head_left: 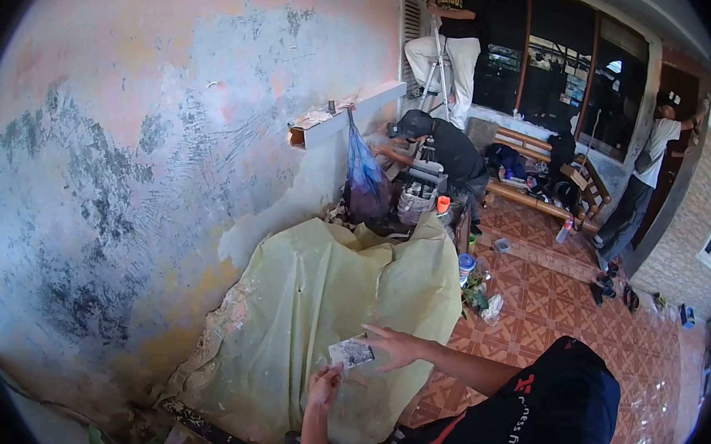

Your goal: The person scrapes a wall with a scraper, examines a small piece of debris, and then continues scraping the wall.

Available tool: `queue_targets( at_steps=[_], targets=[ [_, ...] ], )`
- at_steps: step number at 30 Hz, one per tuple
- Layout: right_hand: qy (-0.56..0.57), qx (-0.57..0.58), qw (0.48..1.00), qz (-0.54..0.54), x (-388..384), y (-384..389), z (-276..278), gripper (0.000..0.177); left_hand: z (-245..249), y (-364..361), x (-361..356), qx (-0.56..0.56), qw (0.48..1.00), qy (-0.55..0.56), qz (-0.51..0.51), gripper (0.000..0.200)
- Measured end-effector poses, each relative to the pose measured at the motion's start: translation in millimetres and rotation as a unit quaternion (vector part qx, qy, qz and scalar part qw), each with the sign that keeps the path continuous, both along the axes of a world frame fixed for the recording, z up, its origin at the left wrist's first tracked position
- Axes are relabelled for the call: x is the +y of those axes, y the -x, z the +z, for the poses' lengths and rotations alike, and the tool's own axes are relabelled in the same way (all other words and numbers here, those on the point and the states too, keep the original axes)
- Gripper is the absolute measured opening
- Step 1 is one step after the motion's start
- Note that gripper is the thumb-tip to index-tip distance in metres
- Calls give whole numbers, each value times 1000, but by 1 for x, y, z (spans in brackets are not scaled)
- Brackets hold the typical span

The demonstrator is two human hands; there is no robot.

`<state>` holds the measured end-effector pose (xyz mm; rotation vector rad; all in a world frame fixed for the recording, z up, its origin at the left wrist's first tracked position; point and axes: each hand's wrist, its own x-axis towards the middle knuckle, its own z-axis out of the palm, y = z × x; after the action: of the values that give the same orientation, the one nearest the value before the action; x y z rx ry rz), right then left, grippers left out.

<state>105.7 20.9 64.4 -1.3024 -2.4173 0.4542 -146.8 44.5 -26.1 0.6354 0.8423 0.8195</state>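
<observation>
My left hand [325, 387] pinches the lower left corner of a small rectangular sheet [352, 352], pale with dark grey smudges. Across from it, my right hand [394, 346] has its fingers stretched apart beside the sheet's right edge. Both hands are over a pale yellow-green tarp [302, 285], draped in folds along the wall. The wall [141, 155] beside me shows worn paint, with bluish-white, pink and dark scraped patches.
A person [450, 152] in a cap bends near a hanging blue umbrella [362, 163]. Another stands on a stepladder [442, 65]; a third person [652, 165] stands by a doorway. A bench [529, 196] holds bags. Paint tubs [466, 265] and sandals [603, 288] lie on red tiles [541, 349].
</observation>
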Motion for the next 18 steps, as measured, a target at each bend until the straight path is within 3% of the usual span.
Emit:
queue_targets(
  at_steps=[1, 7, 11, 13, 15, 16, 17, 18],
  targets=[
    [-56, -77, 995, 16, -6, 0, -2, 68, -3, 0, 1, -4, 1000, 7, -15, 8],
    [-118, -65, 991, 16, -14, 5, -26, 40, -25, -3, -3, -33, 996, 47, -74, 14],
    [-155, -25, 987, 31, -5, -5, -42, 28, -22, -8, -10, -11, 987, 120, -110, 41],
    [-171, 31, 984, 21, 8, -21, -37, 22, 18, -4, -15, -91, 973, 166, -132, 51],
    [-3, 136, 981, -141, 9, -32, 15, 15, 35, -2, -8, -123, 970, 171, -118, 59],
    [-60, 158, 967, -190, 20, -47, 18, 22, 30, -4, -2, -114, 976, 155, -96, 62],
    [-58, 270, 936, -217, 33, -66, 18, 30, 23, 0, -6, -102, 981, 149, -74, 64],
    [-9, 229, 928, -294, 39, -88, 37, 24, 24, 1, -3, -76, 987, 126, -63, 63]
  ],
)
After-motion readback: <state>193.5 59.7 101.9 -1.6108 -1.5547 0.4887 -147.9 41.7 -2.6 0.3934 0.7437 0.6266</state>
